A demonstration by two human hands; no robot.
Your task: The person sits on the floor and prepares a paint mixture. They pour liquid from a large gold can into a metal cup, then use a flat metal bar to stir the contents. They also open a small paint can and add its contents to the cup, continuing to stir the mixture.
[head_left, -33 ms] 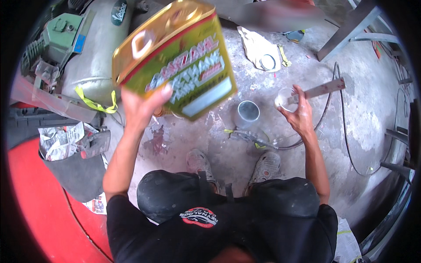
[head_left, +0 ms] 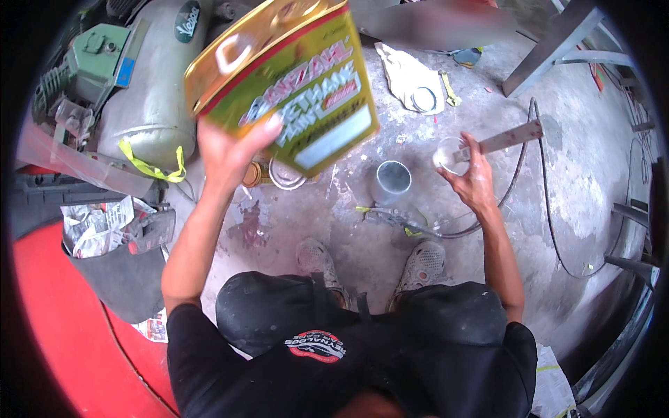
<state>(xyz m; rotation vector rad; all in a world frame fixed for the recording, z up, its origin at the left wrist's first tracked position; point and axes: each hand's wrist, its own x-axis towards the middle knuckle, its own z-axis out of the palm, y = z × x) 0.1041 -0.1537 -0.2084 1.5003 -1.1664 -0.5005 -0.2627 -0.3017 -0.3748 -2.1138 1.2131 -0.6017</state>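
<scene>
My left hand (head_left: pixel 230 153) grips a gold and green rectangular metal can (head_left: pixel 306 83), lifted and tilted. My right hand (head_left: pixel 472 184) holds a small translucent cup (head_left: pixel 446 157) with something pale in it, with a long flat stick (head_left: pixel 512 136) across the cup and fingers. On the floor between my hands stands an open silver metal container (head_left: pixel 394 181). Behind my left hand, partly hidden by the big can, are a gold tin (head_left: pixel 252 174) and a round white-rimmed tin (head_left: pixel 287 179).
An air compressor (head_left: pixel 146 90) with a yellow strap is at left, by a dark bin (head_left: pixel 111 272) of newspapers and a red surface (head_left: pixel 49 292). A pale cloth (head_left: pixel 401 76) with a ring lid lies ahead. A hose (head_left: pixel 547 209) and metal stand (head_left: pixel 547 49) are at right.
The big can in my left hand has risen slightly and shifted right, uncovering more of the tins behind it. My right hand has moved a little left with the cup and stick.
</scene>
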